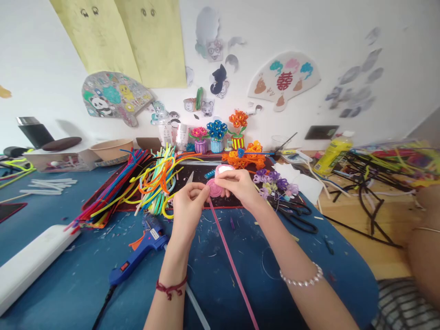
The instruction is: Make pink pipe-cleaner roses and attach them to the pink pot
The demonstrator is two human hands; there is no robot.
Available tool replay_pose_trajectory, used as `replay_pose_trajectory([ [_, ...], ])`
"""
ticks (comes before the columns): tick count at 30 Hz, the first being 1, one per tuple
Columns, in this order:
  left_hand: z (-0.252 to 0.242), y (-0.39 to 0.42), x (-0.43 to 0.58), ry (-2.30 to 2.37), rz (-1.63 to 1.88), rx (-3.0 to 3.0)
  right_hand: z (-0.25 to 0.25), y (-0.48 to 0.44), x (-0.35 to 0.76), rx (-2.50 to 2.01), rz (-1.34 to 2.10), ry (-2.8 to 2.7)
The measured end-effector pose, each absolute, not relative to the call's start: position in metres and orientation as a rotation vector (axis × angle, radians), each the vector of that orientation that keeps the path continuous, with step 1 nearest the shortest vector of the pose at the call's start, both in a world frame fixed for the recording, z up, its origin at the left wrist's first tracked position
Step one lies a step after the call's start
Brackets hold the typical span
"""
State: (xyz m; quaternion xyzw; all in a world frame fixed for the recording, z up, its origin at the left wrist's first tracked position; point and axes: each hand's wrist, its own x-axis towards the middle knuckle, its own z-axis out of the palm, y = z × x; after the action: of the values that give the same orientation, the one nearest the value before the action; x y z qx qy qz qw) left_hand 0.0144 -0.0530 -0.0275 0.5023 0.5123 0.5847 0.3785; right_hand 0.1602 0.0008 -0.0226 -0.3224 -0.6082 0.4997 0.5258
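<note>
My right hand (240, 187) grips a small round pink coiled piece (215, 189), with something white showing at its far side. From that piece a long pink pipe cleaner (228, 256) trails down toward the lower edge of the view. My left hand (190, 206) pinches it with thumb and forefinger where it meets the coil. Both hands are held over the blue table (220, 293). A blue glue gun (140, 256) lies to the left of my left forearm. Behind my right hand are purple pipe-cleaner flowers (275, 181).
Bundles of coloured pipe cleaners (158, 178) lie at the left. Pipe-cleaner flowers in small pots (217, 145) stand along the wall. A yellow bottle (332, 153) and black stems are at the right. Another person's arm (426, 243) shows at the right edge.
</note>
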Motion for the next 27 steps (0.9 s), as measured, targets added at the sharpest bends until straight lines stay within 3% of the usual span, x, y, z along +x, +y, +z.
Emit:
replay_pose_trajectory([
  [27, -0.035, -0.054, 0.012, 1.619, 1.437, 1.773, -0.032, -0.003, 0.173, -0.858, 1.266, -1.567],
])
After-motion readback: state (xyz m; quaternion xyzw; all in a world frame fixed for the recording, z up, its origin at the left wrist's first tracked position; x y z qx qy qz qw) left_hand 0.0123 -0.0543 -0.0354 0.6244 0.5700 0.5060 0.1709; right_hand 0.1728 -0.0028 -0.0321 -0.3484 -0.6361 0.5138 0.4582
